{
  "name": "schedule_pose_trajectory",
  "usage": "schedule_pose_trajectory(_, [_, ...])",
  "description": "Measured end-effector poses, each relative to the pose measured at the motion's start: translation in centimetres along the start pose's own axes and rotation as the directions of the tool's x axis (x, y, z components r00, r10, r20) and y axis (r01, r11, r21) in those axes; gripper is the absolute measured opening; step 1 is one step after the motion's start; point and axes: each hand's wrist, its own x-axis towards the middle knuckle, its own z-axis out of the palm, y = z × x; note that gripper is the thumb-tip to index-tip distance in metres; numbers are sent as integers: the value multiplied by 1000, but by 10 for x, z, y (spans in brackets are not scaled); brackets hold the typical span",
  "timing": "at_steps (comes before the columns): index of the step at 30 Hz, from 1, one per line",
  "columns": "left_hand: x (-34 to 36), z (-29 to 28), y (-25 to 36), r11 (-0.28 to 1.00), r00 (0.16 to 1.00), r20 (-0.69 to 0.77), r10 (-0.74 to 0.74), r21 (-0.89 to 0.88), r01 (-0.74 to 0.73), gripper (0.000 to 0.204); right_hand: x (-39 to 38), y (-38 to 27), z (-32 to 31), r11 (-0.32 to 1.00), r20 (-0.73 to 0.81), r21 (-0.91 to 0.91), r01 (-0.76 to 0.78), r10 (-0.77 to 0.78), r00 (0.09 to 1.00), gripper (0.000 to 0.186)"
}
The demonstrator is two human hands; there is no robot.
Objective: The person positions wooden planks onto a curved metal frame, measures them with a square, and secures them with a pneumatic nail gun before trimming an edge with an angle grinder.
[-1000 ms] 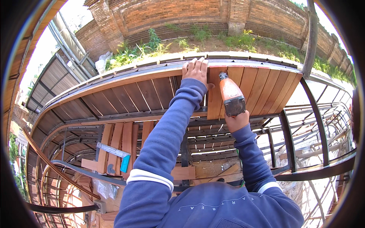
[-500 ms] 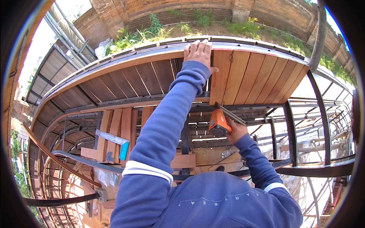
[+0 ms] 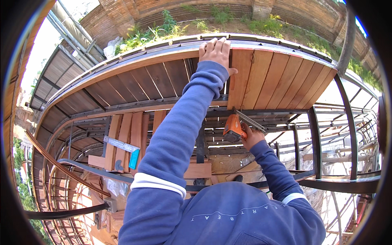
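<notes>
Several reddish wooden planks (image 3: 273, 77) lie side by side on the curved dark metal frame. My left hand (image 3: 216, 55) is on the far rim at the leftmost plank's top end, fingers curled over the edge, thumb along the plank's side. My right hand (image 3: 253, 136) grips an orange nail gun (image 3: 233, 125) with a long metal magazine; its nose is at the near lower end of the planks, beside the lower rail.
Loose boards (image 3: 122, 139) lie at lower left with a square (image 3: 132, 157) on them. Open metal framing (image 3: 314, 143) stands at right, a bent strip (image 3: 65, 165) at left. Beyond the rim are weeds (image 3: 167, 26) and a brick wall (image 3: 212, 8).
The nail gun in my right hand has moved down from the planks' upper end to their lower end and turned sideways. My left hand remains at the rim.
</notes>
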Motion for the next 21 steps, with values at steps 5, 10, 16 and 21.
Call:
schedule_pose_trajectory(5, [0, 0, 1, 1000, 1000, -6, -3, 9, 3, 98, -1, -1, 0, 1000, 9, -21, 3, -2, 1000, 58])
schedule_pose_trajectory(10, [1, -3, 0, 1000, 1000, -7, 7, -9, -7, 98, -3, -5, -5, 1000, 8, -21, 7, -7, 1000, 58])
schedule_pose_trajectory(16, [2, -5, 6, 1000, 1000, 25, 4, 12, -5, 100, -31, -22, -55, 996, 41, -60, 64, -61, 997, 61])
schedule_pose_trajectory(21, [3, -5, 5, 996, 995, 92, -37, 85, 30, 101, -85, -25, -106, 987, 115, -107, -120, 132, 985, 60])
